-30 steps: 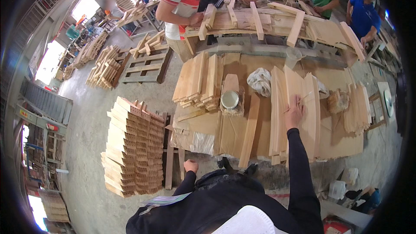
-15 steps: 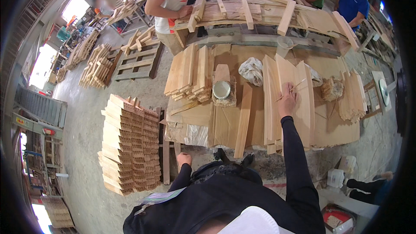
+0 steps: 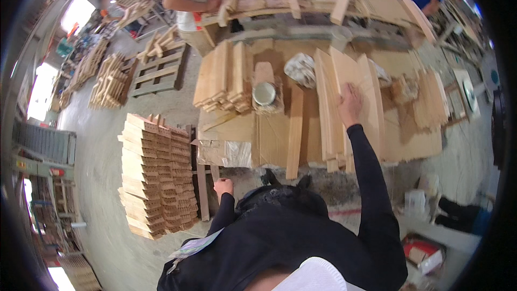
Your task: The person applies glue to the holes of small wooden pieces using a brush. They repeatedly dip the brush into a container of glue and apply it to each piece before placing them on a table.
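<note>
My right hand [image 3: 350,103] is over the pale wooden boards [image 3: 326,108] lying side by side on the cardboard-covered table [image 3: 272,148]. Its fingers are curled, and motion blur hides the thin stick seen in them a moment earlier. Low beside my body, my left hand [image 3: 223,187] is closed in a loose fist, with nothing visible in it. A single board [image 3: 295,134] lies apart, left of the group. Farther left is an open round pot [image 3: 264,94] with pale contents. A crumpled white cloth [image 3: 300,70] lies beyond the single board.
Stacked boards [image 3: 215,78] occupy the table's far left, with more boards [image 3: 430,99] at its right. A tall stack of drilled wood pieces [image 3: 153,178] stands on the left. Beyond is another workbench [image 3: 377,11] with people around it. A pallet [image 3: 160,73] rests on the floor.
The whole view has shifted slightly, bringing the scene up and left. My right hand stays over the boards, but the thin stick no longer shows clearly. My left hand remains closed.
</note>
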`<state>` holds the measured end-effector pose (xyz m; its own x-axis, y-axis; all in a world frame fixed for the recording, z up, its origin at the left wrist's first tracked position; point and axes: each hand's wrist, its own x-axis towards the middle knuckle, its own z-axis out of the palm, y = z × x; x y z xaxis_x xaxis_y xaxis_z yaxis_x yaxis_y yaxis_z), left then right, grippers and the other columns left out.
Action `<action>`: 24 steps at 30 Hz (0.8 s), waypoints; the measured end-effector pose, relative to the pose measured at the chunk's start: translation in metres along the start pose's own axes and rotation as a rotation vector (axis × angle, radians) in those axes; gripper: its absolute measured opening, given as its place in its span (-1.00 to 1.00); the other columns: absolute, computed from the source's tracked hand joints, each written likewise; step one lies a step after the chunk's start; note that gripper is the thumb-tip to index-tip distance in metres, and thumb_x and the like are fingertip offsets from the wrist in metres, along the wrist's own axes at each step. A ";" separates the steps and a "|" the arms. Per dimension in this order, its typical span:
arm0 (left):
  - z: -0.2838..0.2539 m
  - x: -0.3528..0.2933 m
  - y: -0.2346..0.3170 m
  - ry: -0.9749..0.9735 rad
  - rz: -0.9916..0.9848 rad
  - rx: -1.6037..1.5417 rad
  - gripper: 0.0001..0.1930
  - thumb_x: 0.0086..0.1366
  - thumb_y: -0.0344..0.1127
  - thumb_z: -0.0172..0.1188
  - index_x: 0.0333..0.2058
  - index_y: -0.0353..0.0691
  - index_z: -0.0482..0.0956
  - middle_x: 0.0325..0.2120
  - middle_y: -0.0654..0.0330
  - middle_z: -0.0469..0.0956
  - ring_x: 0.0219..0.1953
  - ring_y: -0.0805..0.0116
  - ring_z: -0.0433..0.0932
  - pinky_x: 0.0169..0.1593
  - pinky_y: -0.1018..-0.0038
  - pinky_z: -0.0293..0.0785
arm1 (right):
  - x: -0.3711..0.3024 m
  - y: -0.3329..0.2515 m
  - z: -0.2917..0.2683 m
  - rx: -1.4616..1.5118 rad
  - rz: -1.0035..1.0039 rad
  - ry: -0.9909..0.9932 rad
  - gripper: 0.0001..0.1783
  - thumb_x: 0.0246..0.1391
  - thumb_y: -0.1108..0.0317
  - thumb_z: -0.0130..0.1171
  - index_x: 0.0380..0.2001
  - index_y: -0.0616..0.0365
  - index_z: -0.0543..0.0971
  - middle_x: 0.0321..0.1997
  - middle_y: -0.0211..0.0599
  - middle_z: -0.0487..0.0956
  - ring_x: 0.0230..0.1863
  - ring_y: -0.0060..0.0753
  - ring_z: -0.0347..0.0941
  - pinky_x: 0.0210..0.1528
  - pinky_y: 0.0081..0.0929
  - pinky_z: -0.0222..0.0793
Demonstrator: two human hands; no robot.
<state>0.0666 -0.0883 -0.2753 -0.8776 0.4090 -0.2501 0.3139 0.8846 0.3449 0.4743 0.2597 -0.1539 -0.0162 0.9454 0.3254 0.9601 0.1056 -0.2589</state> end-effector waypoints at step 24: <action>0.012 -0.019 -0.020 -0.202 -0.066 -0.043 -0.69 0.08 -0.20 0.13 -0.26 -0.24 0.66 -0.26 -0.07 0.62 -0.11 0.00 0.57 0.01 0.25 0.46 | -0.020 0.088 -0.011 0.244 0.450 0.172 -0.33 0.00 -0.06 0.23 0.01 0.28 0.44 0.00 0.08 0.52 0.03 0.12 0.44 0.02 -0.10 0.35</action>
<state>0.0816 -0.1109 -0.2883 -0.8041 0.3910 -0.4479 0.2389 0.9023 0.3588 0.5625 0.2465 -0.1731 0.4475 0.8517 0.2726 0.7688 -0.2107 -0.6038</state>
